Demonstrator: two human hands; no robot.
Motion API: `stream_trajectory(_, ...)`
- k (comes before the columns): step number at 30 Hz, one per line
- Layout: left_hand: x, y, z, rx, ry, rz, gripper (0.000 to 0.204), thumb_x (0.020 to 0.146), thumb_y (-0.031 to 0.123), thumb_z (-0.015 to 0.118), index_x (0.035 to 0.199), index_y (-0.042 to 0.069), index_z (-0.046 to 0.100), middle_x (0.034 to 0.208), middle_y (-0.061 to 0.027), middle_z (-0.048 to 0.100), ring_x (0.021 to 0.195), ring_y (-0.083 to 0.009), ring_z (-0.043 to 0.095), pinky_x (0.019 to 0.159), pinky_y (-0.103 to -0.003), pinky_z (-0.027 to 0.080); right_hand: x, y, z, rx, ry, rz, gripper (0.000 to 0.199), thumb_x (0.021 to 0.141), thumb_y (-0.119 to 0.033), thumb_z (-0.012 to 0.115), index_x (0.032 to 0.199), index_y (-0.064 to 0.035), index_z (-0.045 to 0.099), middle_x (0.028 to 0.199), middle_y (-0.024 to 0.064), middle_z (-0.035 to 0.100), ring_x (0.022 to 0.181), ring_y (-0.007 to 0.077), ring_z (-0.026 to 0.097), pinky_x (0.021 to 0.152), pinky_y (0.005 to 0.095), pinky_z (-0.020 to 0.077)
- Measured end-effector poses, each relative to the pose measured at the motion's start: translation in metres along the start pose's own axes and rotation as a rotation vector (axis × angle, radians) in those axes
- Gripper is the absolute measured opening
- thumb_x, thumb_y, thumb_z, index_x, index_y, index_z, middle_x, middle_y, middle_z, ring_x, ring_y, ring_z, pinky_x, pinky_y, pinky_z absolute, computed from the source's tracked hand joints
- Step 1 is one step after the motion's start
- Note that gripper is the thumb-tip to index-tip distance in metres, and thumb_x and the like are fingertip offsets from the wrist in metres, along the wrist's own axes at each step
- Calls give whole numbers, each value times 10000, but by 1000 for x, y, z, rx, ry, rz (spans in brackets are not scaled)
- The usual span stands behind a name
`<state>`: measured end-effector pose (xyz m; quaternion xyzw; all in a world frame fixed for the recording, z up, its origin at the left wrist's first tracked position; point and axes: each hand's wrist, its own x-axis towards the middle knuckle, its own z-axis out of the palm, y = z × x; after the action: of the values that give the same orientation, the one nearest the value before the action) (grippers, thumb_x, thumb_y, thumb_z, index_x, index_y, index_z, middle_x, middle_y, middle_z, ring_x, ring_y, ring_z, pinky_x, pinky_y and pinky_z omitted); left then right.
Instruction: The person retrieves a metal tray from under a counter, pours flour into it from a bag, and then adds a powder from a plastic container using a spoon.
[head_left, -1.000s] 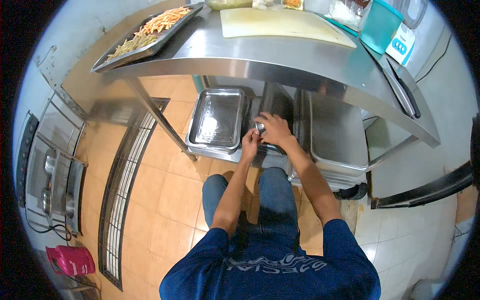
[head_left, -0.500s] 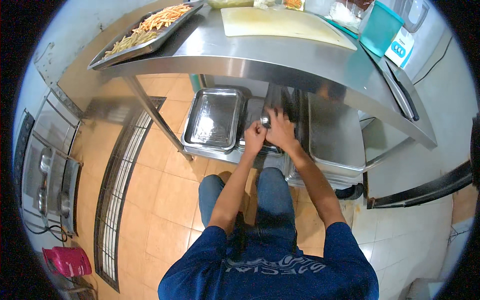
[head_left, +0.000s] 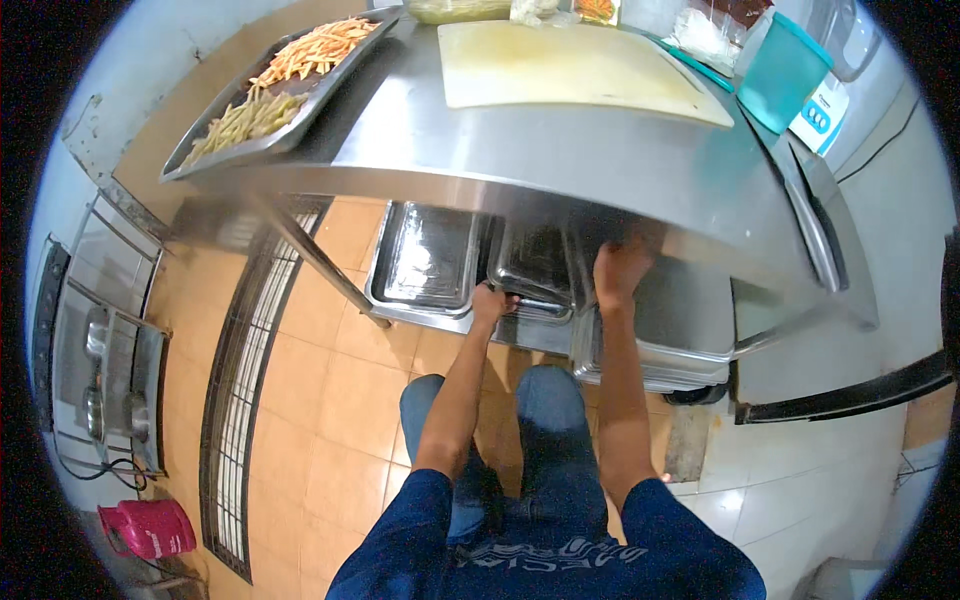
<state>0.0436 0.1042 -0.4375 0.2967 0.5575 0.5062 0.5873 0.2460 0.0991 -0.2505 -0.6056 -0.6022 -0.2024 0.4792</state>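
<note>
The table (head_left: 600,170) carries a tray (head_left: 270,95) of fries at its left edge, a cutting board (head_left: 580,65) at its middle rear, and a container (head_left: 785,70) at its right rear corner. Pans (head_left: 430,260) sit side by side on the lower shelf. The left hand (head_left: 490,300) touches the middle pan's (head_left: 535,270) front rim; the right hand (head_left: 620,270) rests under the table's front edge.

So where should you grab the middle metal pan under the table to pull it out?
Take the middle pan by its front rim, coming from the person's side, low under the table. The tabletop covers it from above, and pans sit close on both sides. The left hand already rests on that rim; the right hand reaches further in.
</note>
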Motion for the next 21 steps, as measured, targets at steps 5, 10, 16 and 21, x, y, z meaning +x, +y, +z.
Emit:
stream_trajectory(5, -11, 1, -6, -190, -204, -292, 246, 968, 123, 519, 1170, -9, 565, 1024, -143, 667, 766, -255, 697, 579, -387, 624, -3, -19, -69, 419, 44, 394, 294, 902, -107, 669, 1127, 73, 613, 1072, 152, 659, 1012, 282, 616, 947, 426, 466)
stream_trajectory(10, -60, 37, -48, -147, -136, -400, 411, 998, 320, 496, 1319, 63, 501, 1236, -140, 594, 945, -262, 663, 701, -426, 606, -19, -47, -141, 754, 22, 894, 330, 954, -13, 552, 1272, 65, 509, 1242, 115, 579, 1158, 218, 531, 1036, 340, 416)
stream_trajectory(16, -208, 157, -97, -404, -325, -473, 576, 1002, 548, 446, 1313, 82, 581, 1260, -108, 627, 1164, -252, 566, 1023, -422, 437, 55, -114, -295, 697, -361, 1176, 437, 848, 54, 471, 1276, 21, 557, 1207, 113, 587, 1125, 226, 557, 971, 304, 444)
stream_trajectory(21, -387, 273, -167, -415, -7, -500, 432, 1045, 284, 419, 1391, 47, 525, 1278, -97, 639, 1142, -203, 614, 986, -349, 493, 74, -142, -368, 895, -812, 1624, 640, 709, 103, 398, 1281, -102, 599, 1197, 96, 585, 977, 182, 576, 809, 259, 484)
